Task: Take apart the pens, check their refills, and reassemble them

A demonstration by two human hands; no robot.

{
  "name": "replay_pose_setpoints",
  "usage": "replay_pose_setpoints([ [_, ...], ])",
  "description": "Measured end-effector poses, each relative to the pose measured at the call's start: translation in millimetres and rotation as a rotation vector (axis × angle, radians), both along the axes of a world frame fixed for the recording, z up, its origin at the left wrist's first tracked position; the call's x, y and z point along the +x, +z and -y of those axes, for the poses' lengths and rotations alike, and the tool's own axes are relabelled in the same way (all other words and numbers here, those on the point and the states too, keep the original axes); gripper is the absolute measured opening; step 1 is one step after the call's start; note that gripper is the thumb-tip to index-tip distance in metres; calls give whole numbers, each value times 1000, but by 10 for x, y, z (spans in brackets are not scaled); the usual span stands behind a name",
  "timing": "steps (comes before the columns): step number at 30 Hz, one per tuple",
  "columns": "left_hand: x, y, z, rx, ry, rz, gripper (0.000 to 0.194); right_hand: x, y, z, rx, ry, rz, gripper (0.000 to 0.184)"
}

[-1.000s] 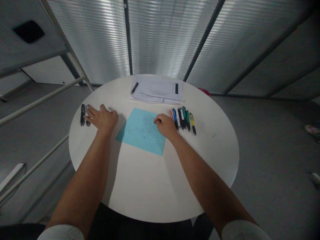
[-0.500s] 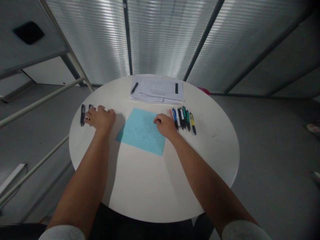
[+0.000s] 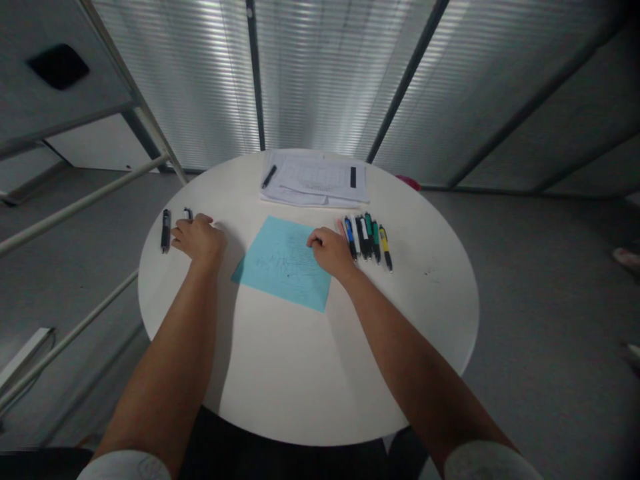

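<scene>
Pens (image 3: 367, 239) lie just beside the right hand (image 3: 330, 253)

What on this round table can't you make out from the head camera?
All in the head view:
The pen by the left hand: most of it seems hidden behind that hand.
The blue sheet: its marks are too faint and small to read.
The printed papers: the text is too small to read.
The pink object: mostly hidden behind the far rim of the table.
</scene>
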State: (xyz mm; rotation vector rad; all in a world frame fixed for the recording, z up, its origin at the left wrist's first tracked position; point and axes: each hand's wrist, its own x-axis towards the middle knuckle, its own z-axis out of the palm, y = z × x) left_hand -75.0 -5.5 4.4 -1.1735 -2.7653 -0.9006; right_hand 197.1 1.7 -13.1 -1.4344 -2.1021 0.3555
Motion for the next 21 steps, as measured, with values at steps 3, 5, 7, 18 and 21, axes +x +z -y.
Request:
replay_pose_setpoints([
  [3,-48,-35,-15,36,-4,21,31,-2,-3,3,-1,-5,3,27],
  [5,-71,-52,-20,60,6,27,35,-1,-5,6,-1,-9,5,27],
  [7,-86,-61,-17,70,18,36,38,1,-7,6,7,-5,0,27],
  [18,-169,-119,-57,163,34,166,33,10,-31,-8,28,13,-18,26],
  [21,-217,-156,-88,196,-8,157,31,10,-34,-8,35,19,-27,26],
])
